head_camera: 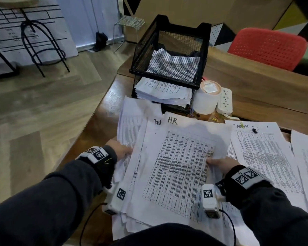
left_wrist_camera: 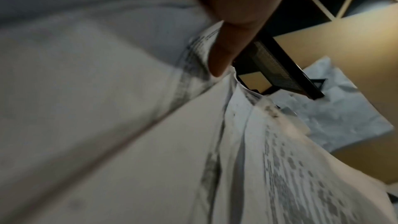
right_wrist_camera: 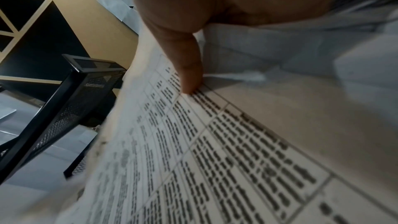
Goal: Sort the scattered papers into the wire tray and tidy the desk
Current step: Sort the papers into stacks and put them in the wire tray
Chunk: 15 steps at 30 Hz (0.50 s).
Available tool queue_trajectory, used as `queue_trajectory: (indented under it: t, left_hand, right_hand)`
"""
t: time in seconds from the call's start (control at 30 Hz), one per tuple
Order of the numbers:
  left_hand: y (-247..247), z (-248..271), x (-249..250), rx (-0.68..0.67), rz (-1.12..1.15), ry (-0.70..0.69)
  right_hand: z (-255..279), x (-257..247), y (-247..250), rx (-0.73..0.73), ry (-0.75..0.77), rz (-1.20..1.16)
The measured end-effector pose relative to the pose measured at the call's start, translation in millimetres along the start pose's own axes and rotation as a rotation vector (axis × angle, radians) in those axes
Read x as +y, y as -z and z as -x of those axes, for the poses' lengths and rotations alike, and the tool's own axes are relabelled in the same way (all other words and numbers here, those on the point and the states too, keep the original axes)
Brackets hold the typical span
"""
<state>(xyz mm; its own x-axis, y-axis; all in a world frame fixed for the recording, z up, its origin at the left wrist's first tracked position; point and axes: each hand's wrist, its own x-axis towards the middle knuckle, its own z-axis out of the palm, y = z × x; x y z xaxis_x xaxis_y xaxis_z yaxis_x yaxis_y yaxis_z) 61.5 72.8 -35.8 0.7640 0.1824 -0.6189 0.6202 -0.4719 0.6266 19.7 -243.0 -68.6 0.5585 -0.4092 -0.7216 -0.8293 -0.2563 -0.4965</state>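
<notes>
I hold a loose stack of printed papers (head_camera: 174,167) in front of me; its top sheet carries a table and the handwritten letters "HR". My left hand (head_camera: 119,150) grips the stack's left edge, thumb on the paper (left_wrist_camera: 228,43). My right hand (head_camera: 220,164) pinches the right edge, its thumb (right_wrist_camera: 189,74) pressing on the printed table (right_wrist_camera: 215,151). Beyond the stack stands the black wire tray (head_camera: 171,55) with two tiers; papers lie in the upper tier and a thicker pile (head_camera: 164,93) in the lower. More sheets, one marked "ADMIN" (head_camera: 267,157), lie spread on the desk to the right.
A white paper roll (head_camera: 206,98) and a white power strip (head_camera: 225,101) stand right of the tray, with paper clips (head_camera: 215,118) near them. A small black clip (head_camera: 255,130) lies on the ADMIN sheet. A red chair (head_camera: 267,48) is behind the wooden desk (head_camera: 256,89); a stool (head_camera: 39,47) stands on the floor at left.
</notes>
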Motion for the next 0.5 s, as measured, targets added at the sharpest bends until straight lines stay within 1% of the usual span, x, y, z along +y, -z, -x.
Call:
queue_trajectory:
  t: [0.17, 0.23, 0.3, 0.37, 0.4, 0.47, 0.5]
  left_hand:
    - [-1, 3, 4, -0.029, 0.037, -0.027]
    - [-5, 7, 6, -0.005, 0.076, -0.046]
    - [-12, 9, 6, 0.01, 0.07, -0.078]
    - [-21, 9, 6, -0.024, -0.039, -0.127]
    - [-25, 9, 4, -0.021, -0.137, -0.135]
    - [-31, 12, 4, 0.018, -0.322, -0.133]
    - [-33, 12, 3, 0.035, -0.373, -0.134]
  right_hand:
    - [5, -5, -6, -0.01, 0.019, -0.011]
    - [3, -8, -11, -0.029, 0.017, -0.019]
    - [1, -9, -15, -0.039, 0.006, -0.024]
    - [3, -15, -19, -0.033, 0.008, -0.063]
    - [6, -17, -20, -0.035, 0.017, -0.052]
    - [6, -20, -20, -0.034, 0.051, -0.025]
    - [7, -20, -19, -0.043, 0.073, -0.054]
